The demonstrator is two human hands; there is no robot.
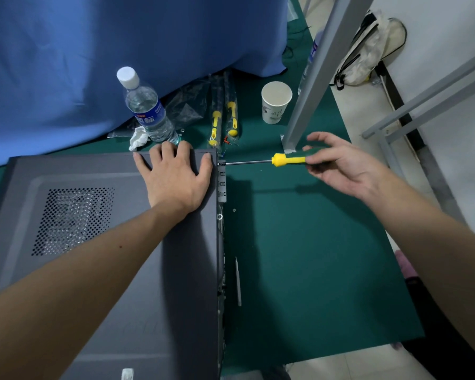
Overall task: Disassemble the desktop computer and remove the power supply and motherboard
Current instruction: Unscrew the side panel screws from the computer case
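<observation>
A grey desktop computer case lies on its side on a green mat, its vented side panel facing up. My left hand presses flat on the panel near its far right corner, fingers spread. My right hand grips the green and yellow handle of a screwdriver. The shaft lies level, and its tip meets a screw at the top of the case's rear edge. The power supply and motherboard are hidden inside the case.
A water bottle, crumpled tissue, two bagged yellow-handled screwdrivers and a paper cup stand behind the case. A grey metal post rises near my right hand. A loose screw and a thin metal strip lie on the green mat.
</observation>
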